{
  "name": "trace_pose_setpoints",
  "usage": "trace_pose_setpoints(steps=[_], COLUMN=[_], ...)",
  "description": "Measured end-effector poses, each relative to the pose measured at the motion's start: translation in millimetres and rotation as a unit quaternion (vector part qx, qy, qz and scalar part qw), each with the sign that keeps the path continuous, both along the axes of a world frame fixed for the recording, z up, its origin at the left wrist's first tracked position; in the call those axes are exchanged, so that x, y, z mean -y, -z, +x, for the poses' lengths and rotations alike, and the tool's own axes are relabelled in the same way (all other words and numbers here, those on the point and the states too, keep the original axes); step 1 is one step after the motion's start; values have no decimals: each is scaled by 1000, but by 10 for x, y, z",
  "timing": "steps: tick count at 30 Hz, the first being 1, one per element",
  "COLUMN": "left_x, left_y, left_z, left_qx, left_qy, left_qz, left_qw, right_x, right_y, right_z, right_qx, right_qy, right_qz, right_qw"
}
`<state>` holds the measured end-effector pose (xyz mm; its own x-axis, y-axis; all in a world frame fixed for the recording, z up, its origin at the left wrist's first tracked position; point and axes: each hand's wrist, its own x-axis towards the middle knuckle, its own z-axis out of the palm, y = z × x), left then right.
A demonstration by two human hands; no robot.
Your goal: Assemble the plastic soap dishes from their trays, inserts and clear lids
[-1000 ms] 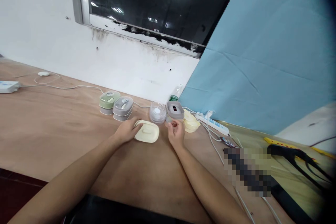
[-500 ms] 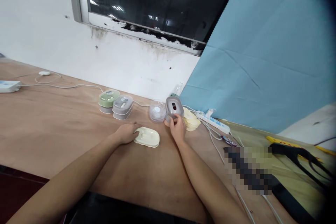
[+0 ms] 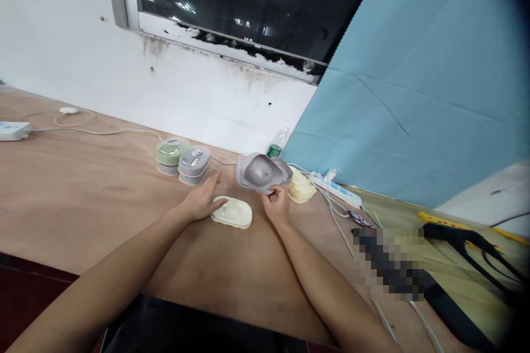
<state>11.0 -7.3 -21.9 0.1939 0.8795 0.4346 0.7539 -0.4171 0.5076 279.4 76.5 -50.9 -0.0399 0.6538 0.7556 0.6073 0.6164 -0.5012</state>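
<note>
My right hand (image 3: 276,205) pinches a grey oval lid (image 3: 262,172) and holds it up above the wooden table (image 3: 83,187), just in front of a clear round container (image 3: 240,172). A cream oval base (image 3: 232,212) lies flat on the table between my hands. With its fingers stretched out, my left hand (image 3: 201,200) rests against the left edge of that base. Behind my right hand sits a stack of cream lids (image 3: 301,188).
Closed boxes, one green-topped (image 3: 171,155) and one grey-topped (image 3: 193,164), stand stacked behind my left hand. A white power strip (image 3: 336,190) with cables lies to the right by a blue sheet (image 3: 414,94). A green-capped bottle (image 3: 275,148) stands by the wall. Another power strip (image 3: 12,130) lies at far left.
My right hand has lifted the grey lid off its spot and tipped it toward the left, over the clear container. My left hand's fingers have spread out beside the cream base.
</note>
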Motion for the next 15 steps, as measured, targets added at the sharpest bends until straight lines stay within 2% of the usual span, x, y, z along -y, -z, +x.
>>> trace_pose_setpoints(steps=[3,7,13,15], left_x=[38,94,119,122], left_y=[-93,-195,-257,-271], left_z=[2,14,16,3], left_qx=[49,43,54,53], left_qy=[-9,-1,-56,-56], left_qz=[60,127,112,106], left_qw=[997,991,991,991], right_x=[136,255,243,233], right_y=[-31,-98,-77,-70], right_z=[-56,-102,-31,-19], right_qx=[73,136,124,113], right_qy=[-63,-132,-100,-99], right_qz=[10,37,51,59], right_qw=[995,981,986,987])
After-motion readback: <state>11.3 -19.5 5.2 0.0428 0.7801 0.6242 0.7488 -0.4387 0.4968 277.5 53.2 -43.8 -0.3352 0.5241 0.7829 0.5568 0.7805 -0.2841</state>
